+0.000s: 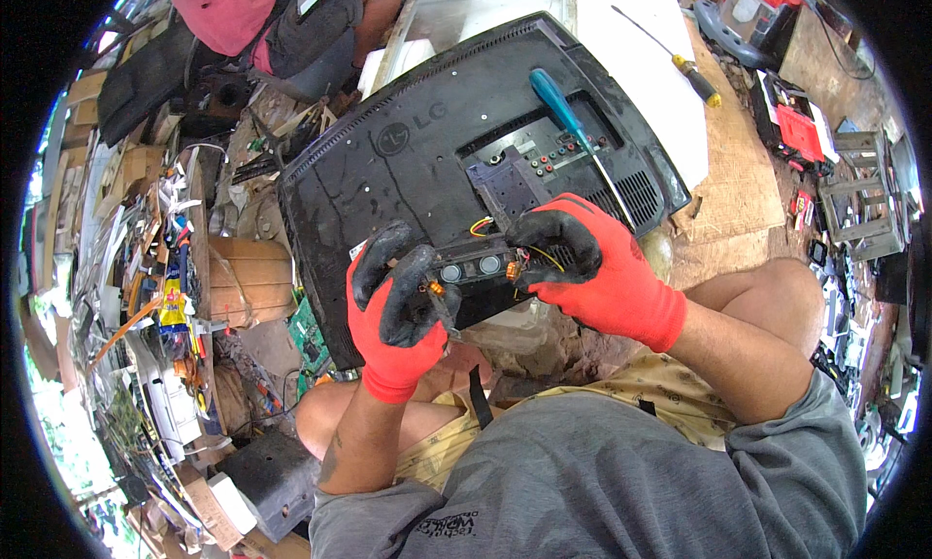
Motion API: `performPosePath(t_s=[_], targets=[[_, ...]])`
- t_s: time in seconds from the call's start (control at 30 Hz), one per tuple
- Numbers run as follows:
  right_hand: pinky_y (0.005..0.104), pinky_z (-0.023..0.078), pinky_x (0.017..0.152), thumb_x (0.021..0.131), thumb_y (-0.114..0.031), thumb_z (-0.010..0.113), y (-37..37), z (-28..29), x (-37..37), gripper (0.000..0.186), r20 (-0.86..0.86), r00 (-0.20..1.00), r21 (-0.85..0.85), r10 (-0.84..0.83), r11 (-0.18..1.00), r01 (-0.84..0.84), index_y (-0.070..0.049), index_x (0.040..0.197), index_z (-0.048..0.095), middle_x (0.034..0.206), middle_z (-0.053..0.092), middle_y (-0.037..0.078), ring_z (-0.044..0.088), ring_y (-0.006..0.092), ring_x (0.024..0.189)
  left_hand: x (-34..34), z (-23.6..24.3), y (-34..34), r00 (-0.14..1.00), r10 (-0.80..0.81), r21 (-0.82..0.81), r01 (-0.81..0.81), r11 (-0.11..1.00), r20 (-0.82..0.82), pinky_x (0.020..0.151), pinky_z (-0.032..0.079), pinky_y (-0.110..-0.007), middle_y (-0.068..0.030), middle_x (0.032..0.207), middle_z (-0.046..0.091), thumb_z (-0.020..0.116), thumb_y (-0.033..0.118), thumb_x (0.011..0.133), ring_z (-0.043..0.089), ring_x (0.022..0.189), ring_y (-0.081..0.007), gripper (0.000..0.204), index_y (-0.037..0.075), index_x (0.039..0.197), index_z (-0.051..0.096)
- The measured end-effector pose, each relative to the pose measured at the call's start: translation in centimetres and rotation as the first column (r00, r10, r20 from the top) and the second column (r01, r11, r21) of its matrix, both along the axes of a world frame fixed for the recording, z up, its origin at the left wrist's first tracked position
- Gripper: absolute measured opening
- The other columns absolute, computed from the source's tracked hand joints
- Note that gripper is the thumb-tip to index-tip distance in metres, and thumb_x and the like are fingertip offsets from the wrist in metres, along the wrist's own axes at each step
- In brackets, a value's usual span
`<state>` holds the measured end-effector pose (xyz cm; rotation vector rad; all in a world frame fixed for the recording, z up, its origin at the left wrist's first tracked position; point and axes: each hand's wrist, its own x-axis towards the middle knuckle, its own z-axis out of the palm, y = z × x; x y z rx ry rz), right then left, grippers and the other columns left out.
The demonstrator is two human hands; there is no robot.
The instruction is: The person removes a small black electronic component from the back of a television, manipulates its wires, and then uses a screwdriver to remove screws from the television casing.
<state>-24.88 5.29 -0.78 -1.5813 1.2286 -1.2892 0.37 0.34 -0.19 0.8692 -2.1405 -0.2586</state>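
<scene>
My left hand (393, 316), in a red glove with black palm and fingers, is closed around one end of a small dark electronic part (471, 270). The other end is pinched by my right hand (612, 273), gloved alike. Two round silver discs show on the part between my hands, with orange-copper bits near both sides and thin red and yellow wires. Below and beyond my hands lies the black rear cover of a television (379, 185), face up, with a recessed connector panel (553, 156). A blue-handled screwdriver (556, 101) rests across that panel.
On the white panel (636, 35) at the far right lies a yellow-and-black screwdriver (694, 79). Scrap crowds the left, with a cardboard box (249, 279) and a green circuit board (309, 338). Another person in pink (228, 16) sits at the far left.
</scene>
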Motion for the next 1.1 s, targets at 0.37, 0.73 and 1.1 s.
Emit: performPosePath(t_s=[0.37,0.73,1.1], targets=[[0.0360,0.051,0.089,0.065,0.003,0.078,-0.1,0.1,-0.1,0.049,-0.011,1.000,-0.021,-0.006,1.000,0.006,-0.002,0.112,0.064,0.106,0.062,0.012,0.063,0.0282,0.099,0.4,-0.7,0.0,0.981,-0.053,0.194,0.089,0.977,-0.185,0.108,0.038,-0.043,-0.0227,0.132,0.055,0.054,0.021,0.088,0.052,0.125,-0.0353,0.043,-0.005,0.123,0.061],[0.0356,0.050,0.091,0.065,0.004,0.078,-0.1,-0.2,-0.3,0.050,0.007,1.000,0.001,0.014,1.000,-0.014,-0.002,0.113,0.064,0.109,0.063,0.013,0.063,0.0272,0.101,0.2,-1.2,-0.2,0.965,-0.072,0.206,0.126,0.970,-0.251,0.107,0.039,-0.044,-0.0225,0.133,0.053,0.049,0.025,0.095,0.052,0.125,-0.0346,0.042,-0.004,0.123,0.061],[0.0323,0.048,0.095,0.066,0.008,0.074,-0.1,-0.2,-0.2,0.051,0.069,0.997,0.047,0.044,0.998,-0.048,-0.001,0.115,0.063,0.112,0.061,0.009,0.061,0.0199,0.106,0.1,0.0,0.1,0.987,-0.058,0.104,0.074,0.992,-0.152,0.104,0.043,-0.046,-0.0203,0.124,0.061,0.055,0.013,0.087,0.057,0.118,-0.0386,0.032,0.003,0.114,0.067]])
